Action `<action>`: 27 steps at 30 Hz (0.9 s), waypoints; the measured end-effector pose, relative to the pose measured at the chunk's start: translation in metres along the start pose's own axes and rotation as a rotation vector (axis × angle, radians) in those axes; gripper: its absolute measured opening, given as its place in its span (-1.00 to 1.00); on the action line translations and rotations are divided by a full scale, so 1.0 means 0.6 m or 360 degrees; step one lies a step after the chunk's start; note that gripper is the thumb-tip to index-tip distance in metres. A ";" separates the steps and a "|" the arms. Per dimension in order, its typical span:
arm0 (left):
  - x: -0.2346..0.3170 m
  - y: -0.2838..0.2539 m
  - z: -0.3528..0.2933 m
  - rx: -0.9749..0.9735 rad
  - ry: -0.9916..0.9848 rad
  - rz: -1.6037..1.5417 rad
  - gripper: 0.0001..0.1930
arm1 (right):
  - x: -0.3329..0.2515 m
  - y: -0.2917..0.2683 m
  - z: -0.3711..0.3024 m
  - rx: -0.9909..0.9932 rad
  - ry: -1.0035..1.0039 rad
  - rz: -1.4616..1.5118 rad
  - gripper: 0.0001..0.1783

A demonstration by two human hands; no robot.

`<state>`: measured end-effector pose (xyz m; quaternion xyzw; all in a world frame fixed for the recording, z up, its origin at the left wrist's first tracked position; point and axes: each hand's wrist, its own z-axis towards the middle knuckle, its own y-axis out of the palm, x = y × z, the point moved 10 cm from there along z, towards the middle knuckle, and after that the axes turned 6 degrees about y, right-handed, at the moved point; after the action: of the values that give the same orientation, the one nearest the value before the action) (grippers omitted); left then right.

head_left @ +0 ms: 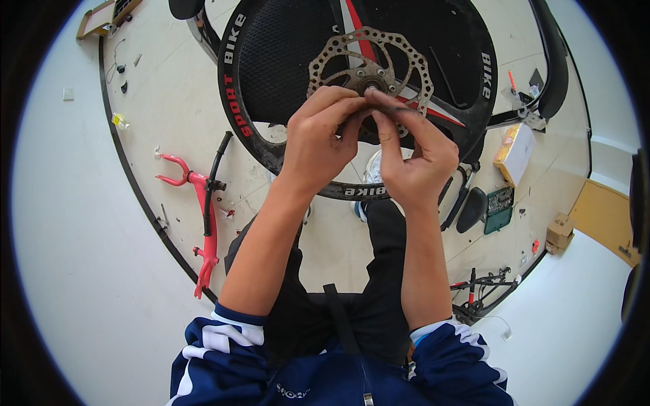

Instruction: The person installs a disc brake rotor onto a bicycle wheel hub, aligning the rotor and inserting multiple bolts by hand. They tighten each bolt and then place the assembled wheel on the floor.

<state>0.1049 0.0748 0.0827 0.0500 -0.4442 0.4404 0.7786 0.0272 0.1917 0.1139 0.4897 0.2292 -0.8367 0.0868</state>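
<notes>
A black bicycle disc wheel [284,47] with a red stripe stands upright in front of me. A perforated metal brake rotor [335,57] is fixed around its hub [372,82]. My left hand [318,139] and my right hand [416,155] meet just below the hub. Their fingertips pinch a small dark part against the hub axle; the part itself is mostly hidden by the fingers. Both hands are smudged with dark grease.
A red bicycle fork and frame piece [203,216] with a black tube lies on the floor at left. At right lie a yellow-white box [516,152], a black saddle [472,208], a green box [500,206] and a small cardboard box [559,231]. Another tyre [555,61] curves along the upper right.
</notes>
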 end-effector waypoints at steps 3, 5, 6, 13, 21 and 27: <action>0.008 -0.003 0.010 -0.0096 0.0094 0.0044 -0.77 | 0.001 -0.002 -0.001 -0.0078 0.0049 -0.0024 -0.74; 0.010 -0.005 0.010 -0.0096 0.0106 0.0064 -0.77 | -0.004 -0.001 -0.003 -0.0107 0.0000 -0.0058 -0.72; 0.009 -0.008 0.009 -0.0055 0.0064 0.0039 -0.77 | -0.001 -0.004 -0.003 -0.0077 0.0020 -0.0059 -0.72; 0.011 -0.002 0.004 0.0051 0.0089 0.0010 -0.77 | 0.000 -0.007 0.002 0.0098 0.0107 -0.0066 -0.80; 0.009 0.007 -0.001 -0.0092 0.0102 0.0060 -0.77 | -0.017 0.007 -0.001 -0.0084 -0.0062 -0.0036 -0.71; 0.017 -0.013 0.003 0.0086 -0.0009 0.0123 -0.76 | -0.012 -0.003 -0.004 0.0017 -0.0012 0.0012 -0.75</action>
<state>0.1119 0.0758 0.0935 0.0550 -0.4358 0.4820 0.7581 0.0321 0.1940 0.1198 0.4877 0.2225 -0.8396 0.0882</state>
